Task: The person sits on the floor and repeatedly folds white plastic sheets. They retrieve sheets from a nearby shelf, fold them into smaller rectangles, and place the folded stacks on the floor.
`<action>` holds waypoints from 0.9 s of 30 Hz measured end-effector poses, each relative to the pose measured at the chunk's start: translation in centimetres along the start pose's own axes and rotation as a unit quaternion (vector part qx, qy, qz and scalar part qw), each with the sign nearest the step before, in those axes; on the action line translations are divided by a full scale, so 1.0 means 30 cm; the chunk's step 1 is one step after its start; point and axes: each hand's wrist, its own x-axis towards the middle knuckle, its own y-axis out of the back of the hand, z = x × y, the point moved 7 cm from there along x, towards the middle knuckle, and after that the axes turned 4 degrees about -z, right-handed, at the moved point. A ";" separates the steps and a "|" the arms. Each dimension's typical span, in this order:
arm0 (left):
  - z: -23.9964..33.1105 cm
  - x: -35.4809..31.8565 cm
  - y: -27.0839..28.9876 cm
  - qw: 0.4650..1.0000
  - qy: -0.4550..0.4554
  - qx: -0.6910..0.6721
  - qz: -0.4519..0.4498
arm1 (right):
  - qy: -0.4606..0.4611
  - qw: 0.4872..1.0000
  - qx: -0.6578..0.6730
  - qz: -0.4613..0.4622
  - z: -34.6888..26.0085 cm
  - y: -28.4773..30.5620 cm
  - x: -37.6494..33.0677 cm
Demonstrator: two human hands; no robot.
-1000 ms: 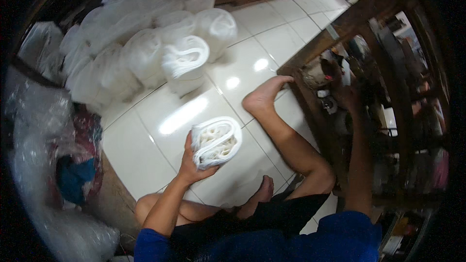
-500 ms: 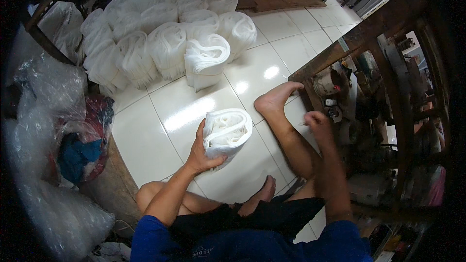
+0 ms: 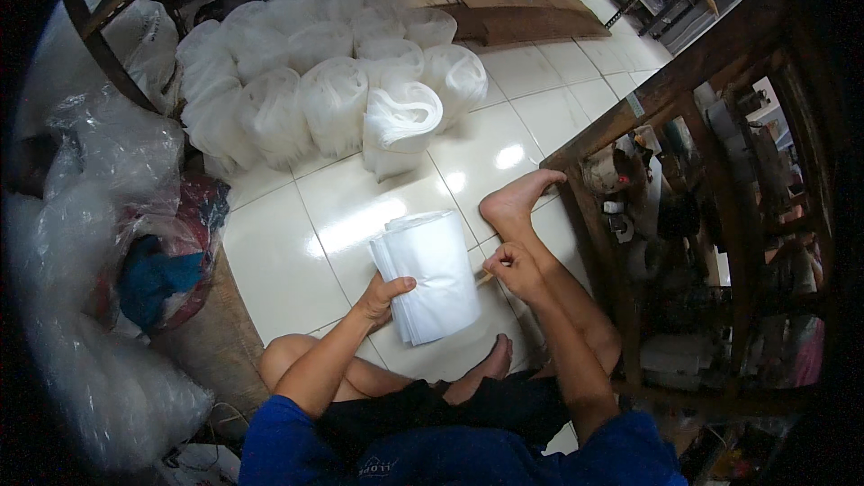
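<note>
A folded bundle of white plastic sheets or bags (image 3: 430, 279) is tilted over the floor, its smooth side facing up. My left hand (image 3: 382, 297) grips its left edge, thumb on top and fingers underneath. At the bundle's right side my right hand (image 3: 515, 270) is closed in a pinch on a thin tan rubber band (image 3: 486, 278), which reaches toward the bundle's edge. Whether the band passes beneath the bundle is hidden.
Several similar rolled white bundles (image 3: 335, 101) stand in rows ahead. Clear plastic sacks (image 3: 108, 351) fill the left side. A wooden rack (image 3: 621, 117) crowded with parts stands at right. Flattened cardboard (image 3: 522, 13) lies at the back; my bare foot (image 3: 517, 200) rests near the rack.
The bundle has tipped from showing its coiled end to showing its smooth side. My right hand has come leftward and down from near the rack to the bundle's right edge.
</note>
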 end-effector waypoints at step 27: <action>-0.185 -0.725 -0.221 0.987 -0.128 0.062 0.080 | 0.022 0.963 0.161 -0.214 -0.351 -0.387 -0.629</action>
